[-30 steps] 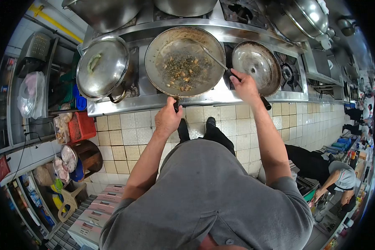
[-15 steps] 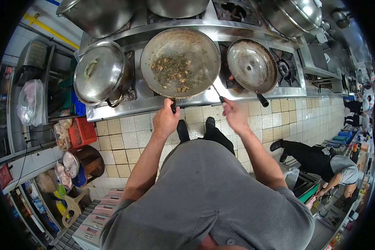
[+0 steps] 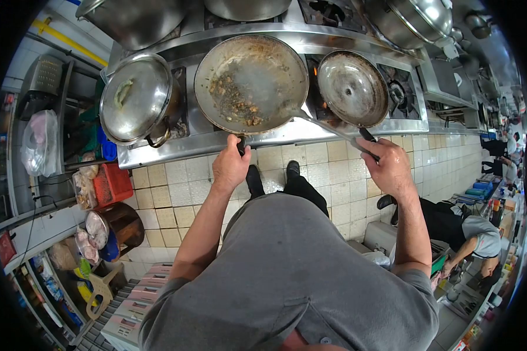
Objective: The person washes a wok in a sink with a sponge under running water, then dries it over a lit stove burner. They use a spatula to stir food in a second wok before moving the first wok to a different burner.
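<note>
My left hand [image 3: 231,165] is closed around the black handle [image 3: 241,144] of a large frying pan [image 3: 204,64] on the stove. Chopped browned food with dark green bits [image 3: 234,96] lies on the pan's left and lower side, with steam over the middle. In my right hand [image 3: 390,167] is a long-handled metal cooking utensil [image 3: 334,130]. Its shaft runs leftward to the pan's lower right rim, where its head is blurred. The hand is close beside the handle of a second, food-free frying pan [image 3: 351,90].
A lidded steel pot [image 3: 136,96] stands left of the pan, and larger pots [image 3: 134,20] are behind. Flame [image 3: 315,71] shows between the two pans. A red crate [image 3: 114,184] and a round stool [image 3: 126,228] are at left. A person [image 3: 480,237] bends over a counter at right.
My right hand has moved right and back from the pan, drawing the utensil over to the rim. The food has shifted to the pan's left side. My left hand keeps its grip.
</note>
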`<control>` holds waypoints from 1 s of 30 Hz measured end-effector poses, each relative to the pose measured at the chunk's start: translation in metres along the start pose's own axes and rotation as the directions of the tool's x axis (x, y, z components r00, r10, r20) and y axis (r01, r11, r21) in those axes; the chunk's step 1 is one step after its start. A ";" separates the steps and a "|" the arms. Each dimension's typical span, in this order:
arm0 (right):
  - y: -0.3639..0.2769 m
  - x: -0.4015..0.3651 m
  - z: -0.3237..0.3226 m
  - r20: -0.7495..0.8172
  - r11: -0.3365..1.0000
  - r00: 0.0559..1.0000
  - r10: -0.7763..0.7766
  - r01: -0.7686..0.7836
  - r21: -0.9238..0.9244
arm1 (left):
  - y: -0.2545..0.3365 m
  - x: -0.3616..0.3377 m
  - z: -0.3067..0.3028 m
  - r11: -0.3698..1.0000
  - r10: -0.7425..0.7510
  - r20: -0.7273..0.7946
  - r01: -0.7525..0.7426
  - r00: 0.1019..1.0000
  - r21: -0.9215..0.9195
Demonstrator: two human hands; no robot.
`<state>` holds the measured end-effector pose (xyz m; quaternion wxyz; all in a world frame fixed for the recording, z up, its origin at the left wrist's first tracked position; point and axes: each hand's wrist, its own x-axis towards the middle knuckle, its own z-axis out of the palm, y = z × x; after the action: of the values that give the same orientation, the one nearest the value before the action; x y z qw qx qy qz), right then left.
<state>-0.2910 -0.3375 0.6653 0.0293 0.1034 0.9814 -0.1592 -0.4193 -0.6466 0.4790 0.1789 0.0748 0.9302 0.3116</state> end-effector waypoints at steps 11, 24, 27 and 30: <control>0.006 0.037 0.094 -0.195 1.000 0.981 0.014 -0.013 0.005 | 0.003 -0.001 0.003 0.999 -0.009 0.000 0.009 1.000 -0.054; -0.011 0.009 0.092 -0.025 0.998 0.999 0.043 -0.042 0.044 | -0.035 0.017 0.033 0.857 -0.052 -0.016 0.036 0.999 -0.514; -0.012 0.024 0.112 -0.117 0.992 0.992 0.056 -0.041 0.123 | -0.035 0.020 0.036 0.757 -0.158 0.079 0.172 0.984 -0.630; 0.009 0.015 0.097 -0.132 0.987 0.991 0.027 -0.005 0.158 | -0.012 0.009 0.010 0.646 -0.262 0.277 0.381 0.924 -0.661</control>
<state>-0.3018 -0.3572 0.5689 -0.0435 0.1237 0.9646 -0.2288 -0.4245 -0.6480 0.4618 0.3184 -0.1418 0.7214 0.5984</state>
